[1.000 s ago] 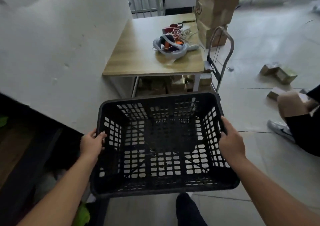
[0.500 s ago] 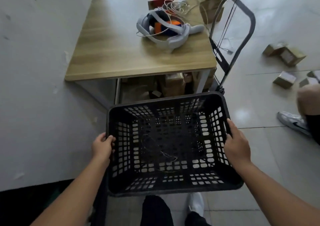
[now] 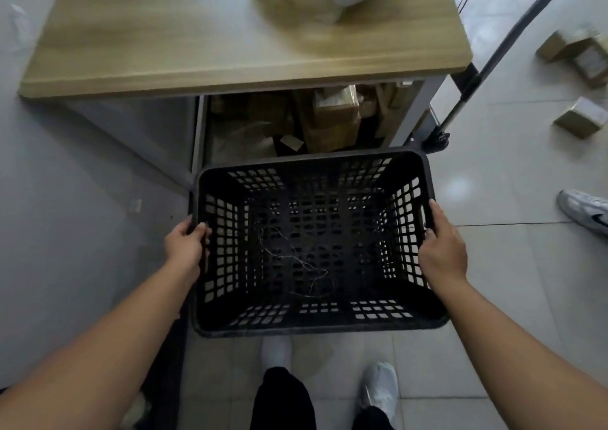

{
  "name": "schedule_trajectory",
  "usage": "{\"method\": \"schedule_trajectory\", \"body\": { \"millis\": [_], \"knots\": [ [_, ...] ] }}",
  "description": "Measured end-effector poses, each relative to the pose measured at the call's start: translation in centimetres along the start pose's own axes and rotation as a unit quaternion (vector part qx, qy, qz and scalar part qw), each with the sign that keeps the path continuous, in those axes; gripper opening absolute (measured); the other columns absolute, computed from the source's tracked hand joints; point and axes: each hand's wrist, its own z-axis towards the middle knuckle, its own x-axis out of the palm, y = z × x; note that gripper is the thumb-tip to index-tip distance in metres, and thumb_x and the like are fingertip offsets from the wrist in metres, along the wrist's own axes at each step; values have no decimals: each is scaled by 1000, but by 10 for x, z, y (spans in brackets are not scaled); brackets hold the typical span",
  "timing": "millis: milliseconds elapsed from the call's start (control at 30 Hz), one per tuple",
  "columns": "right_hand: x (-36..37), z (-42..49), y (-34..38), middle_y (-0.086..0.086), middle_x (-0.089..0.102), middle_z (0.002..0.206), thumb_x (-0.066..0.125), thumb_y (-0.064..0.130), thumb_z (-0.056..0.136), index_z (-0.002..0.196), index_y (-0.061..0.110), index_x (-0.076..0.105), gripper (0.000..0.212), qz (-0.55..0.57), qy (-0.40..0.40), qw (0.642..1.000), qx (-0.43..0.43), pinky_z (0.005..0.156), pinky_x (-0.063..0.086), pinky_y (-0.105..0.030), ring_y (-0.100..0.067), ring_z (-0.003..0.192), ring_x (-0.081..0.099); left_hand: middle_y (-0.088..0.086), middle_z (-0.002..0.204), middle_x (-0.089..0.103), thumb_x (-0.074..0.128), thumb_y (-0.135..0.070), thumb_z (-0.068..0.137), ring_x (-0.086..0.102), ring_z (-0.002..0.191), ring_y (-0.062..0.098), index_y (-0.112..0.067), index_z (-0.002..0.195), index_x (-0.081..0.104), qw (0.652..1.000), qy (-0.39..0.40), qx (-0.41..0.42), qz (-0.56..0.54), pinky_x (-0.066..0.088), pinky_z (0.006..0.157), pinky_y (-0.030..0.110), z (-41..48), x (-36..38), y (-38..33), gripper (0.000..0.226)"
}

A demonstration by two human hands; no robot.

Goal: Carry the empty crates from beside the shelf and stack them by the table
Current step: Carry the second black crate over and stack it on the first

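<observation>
A: Step in hand?

B: Carrying, near the end of the leg. Black crate [image 3: 316, 242] held level over the floor tiles, just short of the near edge of the desk [image 3: 230, 51]. Left hand [image 3: 184, 245] clenched on the left rim, fingers hooked over it. Right hand [image 3: 442, 252] clamped flat along the right wall, thumb on the rim.

A: Crate empty?

B: Empty save a thin loose thread [image 3: 296, 265] on the mesh bottom.

A: Next move?

B: Probably a lowering to the floor by the desk leg [image 3: 414, 116], both sides kept level. No other crate visible there, so likely the base of the stack; hard to be sure, since the space beneath the crate is hidden. Care needed with the trolley handle [image 3: 513, 34] at right and the cardboard boxes [image 3: 332, 116] under the desk.

A: Brands, labels, writing?

B: Nothing legible. No print visible on the crate. Dark swoosh-like mark on a white shoe [image 3: 584, 212] at far right, too blurred to name. Small boxes [image 3: 582, 116] on the floor, plain from here.
</observation>
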Motion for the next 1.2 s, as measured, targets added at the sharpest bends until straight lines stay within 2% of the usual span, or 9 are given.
{"method": "schedule_trajectory", "body": {
  "millis": [133,200,333,500,733,867,1000,1100,1200],
  "knots": [
    [12,8,-12,-11,60,123,42,5,92,148,35,37,64,8,11,1000,6,89,43,-40,-31,112,54,-1,86,68,56,-16,102,56,69,12,-18,137,60,1000,-2,7,20,46,57,29,12,12,12,35],
    [16,11,-16,-11,60,121,42,4,92,148,35,37,64,5,15,1000,10,86,43,-40,-31,109,55,3,90,69,57,-16,102,56,70,13,-16,143,57,1000,-2,0,19,46,58,30,15,18,15,41],
    [24,18,-27,-9,61,116,41,8,93,147,37,38,61,2,31,999,20,81,44,-39,-32,105,57,1,91,68,56,-14,103,56,72,11,-18,149,49,1000,7,-10,-9,46,60,29,18,29,21,47],
    [31,32,-34,-10,62,110,40,7,94,147,37,38,61,1,28,999,23,78,45,-39,-32,100,58,-1,91,67,54,-15,104,55,73,10,-18,149,48,1000,7,-5,-17,45,63,28,27,43,23,46],
    [35,41,-29,-12,62,110,42,7,93,146,37,39,61,-2,29,999,13,77,45,-39,-32,98,58,-4,89,67,53,-17,104,54,70,7,-18,142,57,1000,3,-3,-4,44,58,25,33,40,27,39],
    [37,50,-29,-12,63,117,42,4,92,147,35,39,63,-11,37,999,22,81,45,-39,-34,105,58,-3,89,66,53,-16,104,53,70,8,-18,147,53,1000,5,-3,2,43,58,26,34,47,23,43],
    [38,57,-34,-11,64,113,42,5,93,147,35,38,62,-17,31,999,19,77,44,-37,-33,101,58,-2,94,68,54,-17,104,56,74,8,-20,152,45,1000,-2,7,7,45,62,27,34,53,20,49],
    [39,58,-37,-10,63,109,41,6,93,147,36,37,62,-20,29,999,25,75,42,-35,-32,99,58,-3,97,68,53,-20,104,56,78,9,-19,149,50,1000,12,11,26,46,67,27,34,54,20,45],
    [40,59,-39,-9,62,105,41,6,94,147,38,36,62,-18,35,999,31,74,42,-36,-32,96,58,-1,95,66,51,-20,105,54,76,10,-15,140,59,998,37,11,42,46,63,26,35,52,18,36]
  ]
}}
